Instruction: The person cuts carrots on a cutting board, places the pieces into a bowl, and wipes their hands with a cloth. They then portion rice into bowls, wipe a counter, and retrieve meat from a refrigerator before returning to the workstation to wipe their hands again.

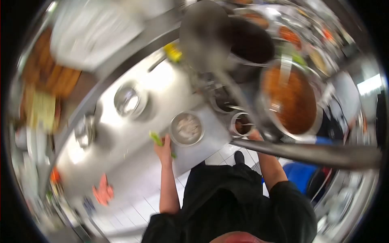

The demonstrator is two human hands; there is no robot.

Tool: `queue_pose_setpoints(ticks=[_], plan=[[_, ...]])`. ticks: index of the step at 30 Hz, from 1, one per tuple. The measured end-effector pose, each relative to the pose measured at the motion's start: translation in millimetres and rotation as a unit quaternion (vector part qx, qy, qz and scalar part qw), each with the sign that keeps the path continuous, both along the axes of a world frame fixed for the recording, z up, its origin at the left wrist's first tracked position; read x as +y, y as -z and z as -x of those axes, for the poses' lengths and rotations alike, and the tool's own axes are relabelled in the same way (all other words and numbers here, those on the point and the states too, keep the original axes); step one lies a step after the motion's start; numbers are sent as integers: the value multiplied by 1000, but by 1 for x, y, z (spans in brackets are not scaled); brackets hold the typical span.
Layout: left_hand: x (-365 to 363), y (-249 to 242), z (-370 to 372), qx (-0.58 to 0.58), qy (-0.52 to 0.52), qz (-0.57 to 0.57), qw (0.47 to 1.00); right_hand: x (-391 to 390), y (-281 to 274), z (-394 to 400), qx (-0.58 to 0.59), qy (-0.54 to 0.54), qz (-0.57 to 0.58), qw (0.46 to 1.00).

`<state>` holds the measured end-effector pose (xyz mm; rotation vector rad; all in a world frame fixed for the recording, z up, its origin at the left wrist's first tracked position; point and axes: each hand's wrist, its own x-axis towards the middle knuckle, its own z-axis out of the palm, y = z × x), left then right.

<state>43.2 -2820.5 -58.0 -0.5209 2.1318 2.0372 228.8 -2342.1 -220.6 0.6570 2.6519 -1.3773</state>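
My left hand (163, 150) is closed around a slim bright green thing (154, 138) that sticks out on both sides of the fist. Blur hides its exact kind. Just right of that hand, a round steel bowl (187, 128) on the steel counter holds pale pieces. My right hand (255, 136) is beside a small pot of dark sauce (242, 124), close to its rim. A thick metal handle (308, 153) crosses in front of that arm, and the right fingers are mostly hidden and smeared.
A large pot of orange-red sauce (293, 101) stands at the right. Overhead, a big blurred ladle-like pan (204, 34) hangs close to the camera. On the counter (133, 150) are another steel bowl (130, 100), a pink cloth or glove (103, 190) and a yellow item (173, 52).
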Motion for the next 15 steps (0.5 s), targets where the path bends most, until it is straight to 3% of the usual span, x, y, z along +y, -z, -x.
queue_pose_setpoints(ticks=[4, 6, 9, 10, 12, 14, 15], plan=[[27, -8, -11, -18, 40, 13, 999, -9, -25, -78, 3, 76, -143, 987], [27, 17, -9, -25, 36, -81, 996, -19, -129, -125, -70, 101, -177, 977], [32, 12, -25, -9, 19, -64, 998, 1, -124, -220, -121, 232, -126, 957], [32, 21, -32, 17, 3, -93, 996, 2, -119, -255, -142, 298, -111, 937], [26, 28, -52, 51, 40, -36, 997, -2, -88, -329, -89, 422, -132, 893], [47, 2, -98, 78, 40, -77, 993, -28, -74, -391, -118, 516, -146, 836], [39, 7, -109, 13, 93, -22, 995, -47, -77, -421, -107, 516, -159, 835]])
